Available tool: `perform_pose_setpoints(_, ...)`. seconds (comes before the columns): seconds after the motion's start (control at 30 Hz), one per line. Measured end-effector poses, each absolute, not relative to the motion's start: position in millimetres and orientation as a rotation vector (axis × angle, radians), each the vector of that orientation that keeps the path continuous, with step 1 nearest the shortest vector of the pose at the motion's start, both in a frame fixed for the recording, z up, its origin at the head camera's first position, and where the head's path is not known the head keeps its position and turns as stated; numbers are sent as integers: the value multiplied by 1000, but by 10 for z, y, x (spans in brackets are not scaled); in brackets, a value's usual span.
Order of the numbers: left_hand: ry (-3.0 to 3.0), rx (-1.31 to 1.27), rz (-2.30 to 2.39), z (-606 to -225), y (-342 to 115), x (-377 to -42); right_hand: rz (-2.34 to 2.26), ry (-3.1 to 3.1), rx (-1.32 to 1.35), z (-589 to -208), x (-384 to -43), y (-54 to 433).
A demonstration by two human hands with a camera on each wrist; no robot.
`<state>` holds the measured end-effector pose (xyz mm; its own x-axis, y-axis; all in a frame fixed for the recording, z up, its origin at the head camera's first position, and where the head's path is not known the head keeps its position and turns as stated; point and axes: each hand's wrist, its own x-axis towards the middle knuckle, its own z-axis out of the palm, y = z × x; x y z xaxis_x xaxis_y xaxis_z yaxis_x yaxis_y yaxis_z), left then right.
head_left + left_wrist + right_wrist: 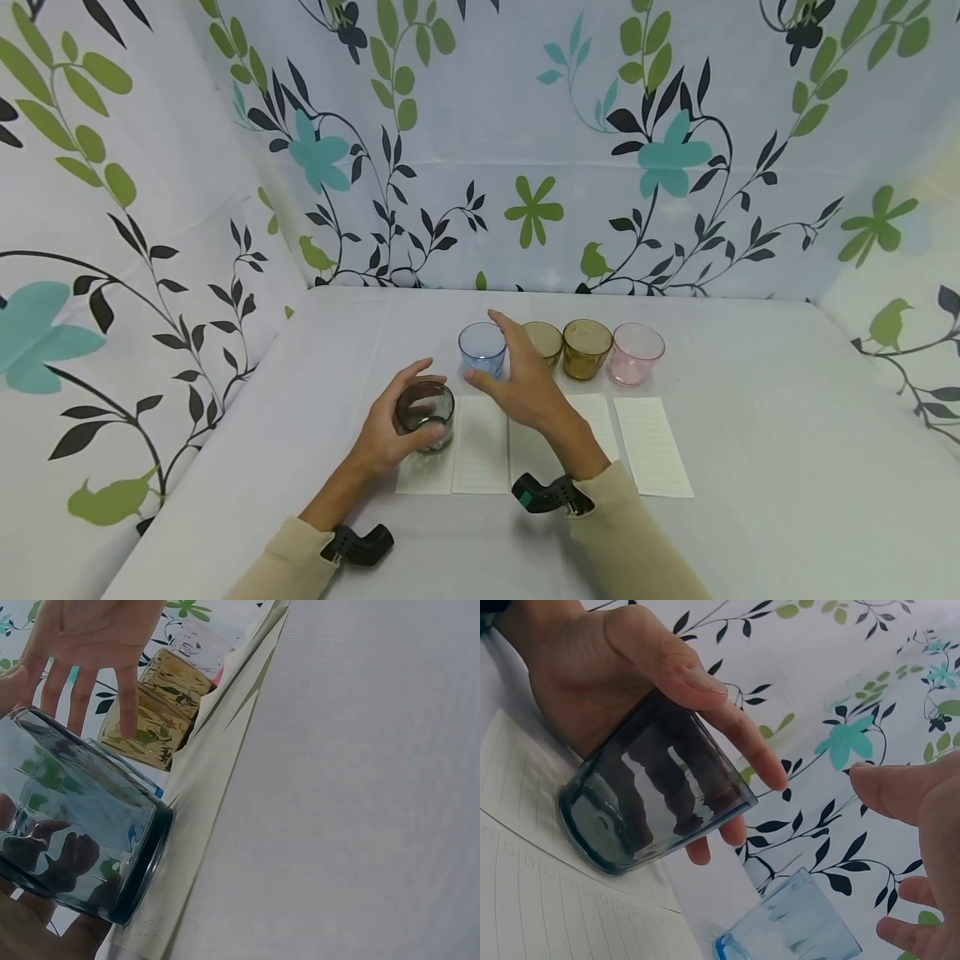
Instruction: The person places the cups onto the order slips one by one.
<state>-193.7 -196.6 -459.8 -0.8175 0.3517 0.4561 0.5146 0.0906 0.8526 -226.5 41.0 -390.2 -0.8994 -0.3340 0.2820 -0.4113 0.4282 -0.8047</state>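
My left hand (378,437) grips a smoky grey glass (426,408), its thumb on the near side and its fingers around the far side. The glass stands over the leftmost lined paper strip (422,479), its base right at the paper in the right wrist view. My right hand (531,385) is spread, thumb and index finger apart, beside a clear blue glass (482,342). In the right wrist view a gap shows between those fingers and the blue glass (791,919). Nothing is in the right palm, seen in the left wrist view.
Right of the blue glass stand a pale amber glass (551,337), a darker amber glass (587,350) and a pink glass (636,354) in a row. Several paper strips lie side by side before them, the rightmost strip (654,450) slightly apart. Leaf-patterned cloth (450,167) hangs behind the white table (750,467).
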Motion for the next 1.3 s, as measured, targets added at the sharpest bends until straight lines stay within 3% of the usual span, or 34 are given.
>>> perform_pose_setpoints(1.3,-2251,-876,-1847,-4601,-1946,-1956,1696,-2462,607,-4204,-2546,236)
